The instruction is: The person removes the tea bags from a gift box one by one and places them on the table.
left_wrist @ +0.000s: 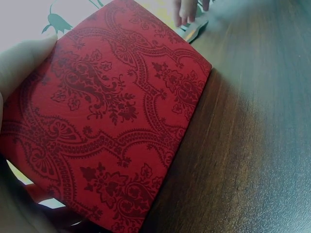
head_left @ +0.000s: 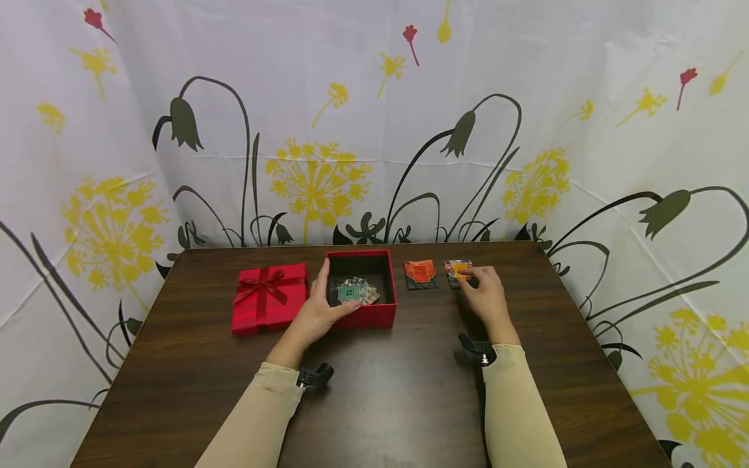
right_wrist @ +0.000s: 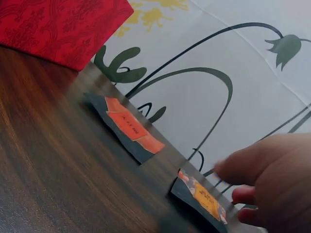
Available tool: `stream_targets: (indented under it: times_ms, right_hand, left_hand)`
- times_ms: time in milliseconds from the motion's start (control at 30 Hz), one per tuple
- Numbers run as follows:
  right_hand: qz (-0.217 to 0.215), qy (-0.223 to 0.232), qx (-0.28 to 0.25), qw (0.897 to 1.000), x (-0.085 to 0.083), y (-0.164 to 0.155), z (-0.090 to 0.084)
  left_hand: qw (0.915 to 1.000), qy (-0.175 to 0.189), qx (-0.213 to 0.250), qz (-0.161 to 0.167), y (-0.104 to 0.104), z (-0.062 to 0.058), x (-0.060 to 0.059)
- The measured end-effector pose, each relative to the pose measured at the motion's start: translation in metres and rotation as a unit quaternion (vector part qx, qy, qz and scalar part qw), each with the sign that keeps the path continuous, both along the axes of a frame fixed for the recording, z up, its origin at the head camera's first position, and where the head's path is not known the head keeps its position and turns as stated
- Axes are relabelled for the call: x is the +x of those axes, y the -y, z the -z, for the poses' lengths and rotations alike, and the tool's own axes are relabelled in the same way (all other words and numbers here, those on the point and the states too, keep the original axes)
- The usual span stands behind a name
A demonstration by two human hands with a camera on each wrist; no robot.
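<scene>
Box is gripped by the left hand (lid to its left). The right hand, fingers loosely parted, hovers at the yellow packet.

On a table before a curtain, a gift-box lid lies left of its open box, a packet inside near the front; right of the box, one sachet lies beside another, farthest right, near the right hand.
</scene>
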State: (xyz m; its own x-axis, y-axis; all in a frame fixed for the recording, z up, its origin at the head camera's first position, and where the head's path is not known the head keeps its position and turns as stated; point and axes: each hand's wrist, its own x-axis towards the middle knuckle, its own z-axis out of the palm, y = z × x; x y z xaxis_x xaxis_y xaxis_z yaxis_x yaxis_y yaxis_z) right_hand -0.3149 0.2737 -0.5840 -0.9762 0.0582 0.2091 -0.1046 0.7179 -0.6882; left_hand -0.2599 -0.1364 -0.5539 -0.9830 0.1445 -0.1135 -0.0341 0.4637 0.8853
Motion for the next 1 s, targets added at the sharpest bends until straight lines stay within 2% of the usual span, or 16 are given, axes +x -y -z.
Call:
stream_targets:
  times_ms: [167, 400, 667, 867, 1000]
  right_hand:
    - [0.03, -0.016, -0.023, 0.999, 0.002, 0.002, -0.004]
    - [-0.007, -0.035, -0.025, 0.999, 0.005, 0.013, -0.018]
    - [-0.071, -0.081, -0.05, 0.993, 0.019, 0.048, -0.057]
    - [-0.125, -0.089, -0.055, 0.987, 0.029, 0.08, -0.089]
    - [-0.133, -0.084, -0.062, 0.986, 0.033, 0.099, -0.108]
  left_hand:
    - [1.0, 0.001, 0.001, -0.001, 0.0, 0.0, 0.0]
    - [1.0, 0.004, 0.005, 0.001, 0.001, 0.0, 0.0]
    - [1.0, 0.007, 0.004, 0.001, -0.001, 0.003, 0.002]
    - [1.0, 0.001, 0.008, -0.002, -0.001, 0.0, 0.001]
    - [1.0, 0.005, 0.002, -0.002, 0.002, -0.001, 0.001]
